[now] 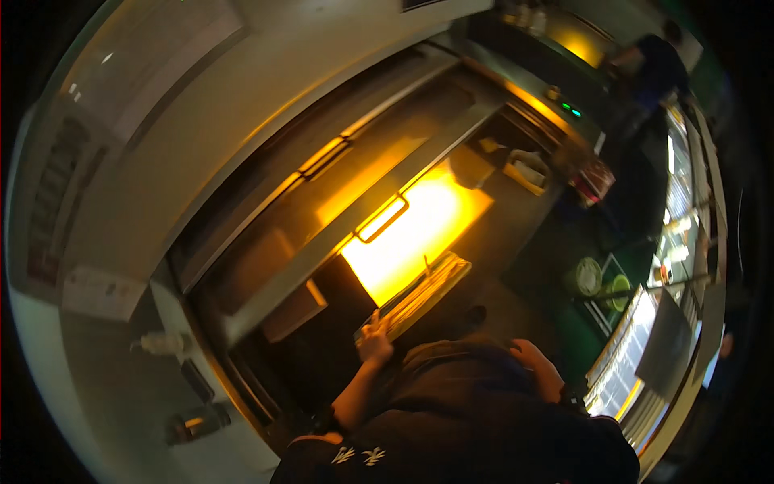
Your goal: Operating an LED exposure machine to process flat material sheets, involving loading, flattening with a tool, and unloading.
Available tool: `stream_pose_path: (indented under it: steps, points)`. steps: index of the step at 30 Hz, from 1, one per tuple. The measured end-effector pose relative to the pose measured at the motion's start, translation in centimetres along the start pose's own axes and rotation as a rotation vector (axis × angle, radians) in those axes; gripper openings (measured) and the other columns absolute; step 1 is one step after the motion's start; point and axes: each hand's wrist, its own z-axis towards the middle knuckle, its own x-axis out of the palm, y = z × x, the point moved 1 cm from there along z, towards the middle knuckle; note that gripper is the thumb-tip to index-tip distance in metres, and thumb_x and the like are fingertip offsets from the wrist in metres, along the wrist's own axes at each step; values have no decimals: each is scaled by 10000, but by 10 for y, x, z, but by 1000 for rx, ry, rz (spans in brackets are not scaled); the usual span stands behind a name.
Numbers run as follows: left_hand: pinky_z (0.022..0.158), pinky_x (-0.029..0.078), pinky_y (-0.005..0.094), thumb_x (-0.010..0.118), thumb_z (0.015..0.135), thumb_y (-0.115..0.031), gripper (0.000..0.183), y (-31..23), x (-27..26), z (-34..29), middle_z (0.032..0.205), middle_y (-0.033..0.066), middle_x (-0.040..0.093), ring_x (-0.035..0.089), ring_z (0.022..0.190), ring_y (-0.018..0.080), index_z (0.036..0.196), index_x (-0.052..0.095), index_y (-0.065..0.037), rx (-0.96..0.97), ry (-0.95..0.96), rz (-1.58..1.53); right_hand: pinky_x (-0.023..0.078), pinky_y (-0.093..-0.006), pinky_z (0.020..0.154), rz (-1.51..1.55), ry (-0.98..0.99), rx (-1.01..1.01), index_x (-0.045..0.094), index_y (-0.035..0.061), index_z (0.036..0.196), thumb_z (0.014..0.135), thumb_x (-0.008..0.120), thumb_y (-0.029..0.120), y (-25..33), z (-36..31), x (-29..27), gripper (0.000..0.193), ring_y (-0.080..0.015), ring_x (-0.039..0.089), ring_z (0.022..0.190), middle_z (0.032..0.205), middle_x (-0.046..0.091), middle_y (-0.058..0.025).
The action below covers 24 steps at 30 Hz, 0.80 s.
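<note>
My left hand is at the near left end of a long, flat stack of thin sheets, with one finger pointing up and the others closed over its end. The stack's edge glows yellow; what exactly the sheets are is hard to make out. It lies slanted along the front of a brightly lit yellow-white surface. My right hand is by the right side of my dark clothing, away from the stack. Shadow and cloth hide its fingers in part, and I see nothing in it.
A metal cabinet front with a handle stands behind the lit surface. To the right are a small box and a red-and-white package. Green round containers sit by a bright rack. Another person works at far right.
</note>
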Motion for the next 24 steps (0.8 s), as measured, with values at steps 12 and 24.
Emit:
stream_pose_path:
  steps: [12, 24]
  points:
    - [1096, 389, 480, 645, 833, -234, 721, -4, 98, 43, 1563, 143, 274, 285, 1431, 326, 1481, 368, -80, -498, 110, -130, 486, -383, 967, 56, -37, 145, 574, 44, 1323, 951, 605, 335, -13, -7, -125, 473, -301, 611, 1176, 1274, 631, -178]
    - [908, 463, 539, 387, 950, -674, 613, -122, 19, 81, 1031, 89, 680, 638, 957, 299, 1055, 659, -134, -183, -450, -2391, 469, -373, 1004, 79, -79, -435, 571, 36, 1317, 956, 604, 303, 66, 94, -273, 451, -272, 605, 1198, 1296, 624, -163]
